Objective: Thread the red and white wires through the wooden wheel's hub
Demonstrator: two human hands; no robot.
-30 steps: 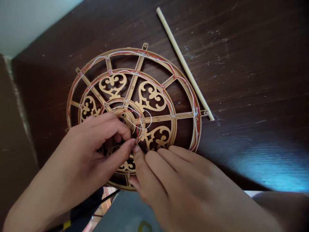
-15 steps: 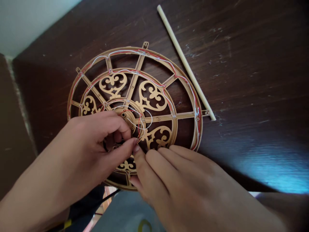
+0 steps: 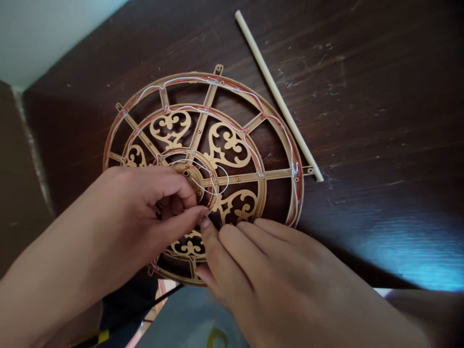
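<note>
**The left hand (image 3: 145, 208) and the right hand (image 3: 250, 275) meet at the wires on the hub**

The left hand is curled tight, thumb and forefinger bent toward each other, thumb tip right at the thin red and white wires (image 3: 209, 193); whether it's pinching a strand, we can't tell from here. The right hand sits looser, four fingers stretched across the lower part of the frame, thumb tip just beside the left thumb, nothing clearly held.

Under both hands, lying flat near the table's edge: one round openwork frame (image 3: 239, 178), gold-toned and smooth. Two concentric rings, straight spokes, and five scroll-cut panels in view! Those two wire colours run along both rings, then loop loosely around the drilled central hub (image 3: 192, 180).

Just beside the frame's upper right rim lies one slim cream rod (image 3: 279, 96), on a dark wood tabletop (image 3: 362, 87) scuffed with pale marks. Brown cardboard (image 3: 21, 193) stands at the left, with a white wall (image 3: 47, 34) beyond. Below the edge, a black cord (image 3: 155, 302) and grey fabric (image 3: 188, 319).
</note>
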